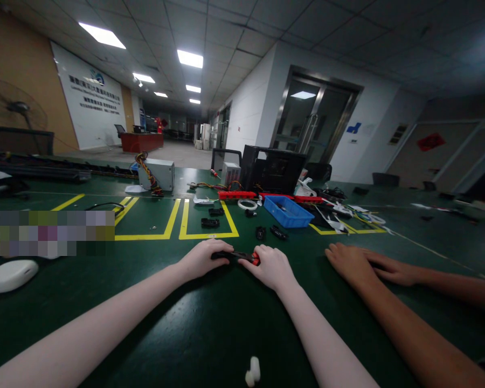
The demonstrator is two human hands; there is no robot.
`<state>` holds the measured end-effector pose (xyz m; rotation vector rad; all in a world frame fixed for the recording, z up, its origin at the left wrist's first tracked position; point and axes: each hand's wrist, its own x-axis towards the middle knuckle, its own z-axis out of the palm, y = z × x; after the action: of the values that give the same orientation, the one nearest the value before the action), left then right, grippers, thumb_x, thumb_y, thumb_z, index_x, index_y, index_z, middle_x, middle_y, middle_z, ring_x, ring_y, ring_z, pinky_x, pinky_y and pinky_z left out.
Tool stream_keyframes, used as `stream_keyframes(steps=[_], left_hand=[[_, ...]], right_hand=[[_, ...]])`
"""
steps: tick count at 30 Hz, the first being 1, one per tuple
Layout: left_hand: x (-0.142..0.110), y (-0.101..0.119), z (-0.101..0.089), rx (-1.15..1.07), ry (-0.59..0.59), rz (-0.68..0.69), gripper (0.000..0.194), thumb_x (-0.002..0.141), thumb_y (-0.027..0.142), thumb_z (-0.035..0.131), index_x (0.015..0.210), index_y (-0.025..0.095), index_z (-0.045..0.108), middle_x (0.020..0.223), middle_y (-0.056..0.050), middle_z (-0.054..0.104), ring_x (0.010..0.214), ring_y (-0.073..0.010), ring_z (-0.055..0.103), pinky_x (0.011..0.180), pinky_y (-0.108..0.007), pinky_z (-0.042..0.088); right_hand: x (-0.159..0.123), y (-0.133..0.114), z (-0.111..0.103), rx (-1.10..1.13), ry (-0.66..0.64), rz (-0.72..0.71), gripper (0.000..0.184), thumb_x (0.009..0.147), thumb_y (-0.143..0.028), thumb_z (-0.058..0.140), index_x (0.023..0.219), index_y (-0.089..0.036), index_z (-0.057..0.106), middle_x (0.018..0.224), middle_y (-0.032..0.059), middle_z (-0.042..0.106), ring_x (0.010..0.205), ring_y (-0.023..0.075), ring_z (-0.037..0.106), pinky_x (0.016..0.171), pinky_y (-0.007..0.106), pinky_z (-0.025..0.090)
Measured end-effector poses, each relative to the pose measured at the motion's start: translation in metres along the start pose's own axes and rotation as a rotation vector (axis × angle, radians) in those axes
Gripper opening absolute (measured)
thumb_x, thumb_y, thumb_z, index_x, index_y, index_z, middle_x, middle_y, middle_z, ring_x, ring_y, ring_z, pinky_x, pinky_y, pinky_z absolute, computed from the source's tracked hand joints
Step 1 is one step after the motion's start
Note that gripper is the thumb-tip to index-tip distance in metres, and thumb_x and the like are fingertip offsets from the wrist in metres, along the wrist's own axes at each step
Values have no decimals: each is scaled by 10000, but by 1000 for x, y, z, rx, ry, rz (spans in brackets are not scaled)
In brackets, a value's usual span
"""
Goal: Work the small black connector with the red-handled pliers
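1. My left grip (207,258) is closed around the black end of a tool (239,255); my right grip (272,266) pinches its red end.
2. The tool spans the gap between my hands, at 3 o'clock from the left grip and 9 o'clock from the right. Whether it touches the bench (178,328), I cannot tell.
3. It is slim and mostly dark; its finer shape is blurred.
4. Clocked from the tool, small black parts (210,222) lie at 11 o'clock, a ring of white cable (247,204) at 12, and a blue, straight-walled tray (289,215) between 1 and 2.
5. Farther off stand a boxy black case (271,168) at 1 and a grey metal box (161,175) with bundled wires between 10 and 11.
6. Two small, rounded white pieces (255,368) sit at 6; another person's hands (350,264) rest at 3.
7. The bench is smooth, dark green and faintly glossy, marked with yellow tape (172,220).
8. Beyond, metal-framed glass doors (295,116) show at 1, under a panelled ceiling with lit squares.
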<state>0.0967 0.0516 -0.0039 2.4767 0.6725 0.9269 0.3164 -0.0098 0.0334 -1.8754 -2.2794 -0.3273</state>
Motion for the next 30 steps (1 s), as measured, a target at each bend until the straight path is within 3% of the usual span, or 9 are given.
stream_keyframes(steps=[13,30], left_hand=[[-1,4,-2,0,6,-2,301,846,217,658,1147,201,647,1101,-66,649,1011,-206,601,925,-347,478],[1,2,-4,-113,-21,-51,336,789,173,702,1123,186,671,1084,-69,685,1003,-207,620,919,-349,471]], right_hand=[[0,-3,0,79,-45,47,482,864,-649,425,723,-203,539,806,52,644,755,198,592,667,311,356],[1,1,0,139,-92,49,473,841,-662,460,720,-209,524,788,44,629,696,168,567,566,272,308]])
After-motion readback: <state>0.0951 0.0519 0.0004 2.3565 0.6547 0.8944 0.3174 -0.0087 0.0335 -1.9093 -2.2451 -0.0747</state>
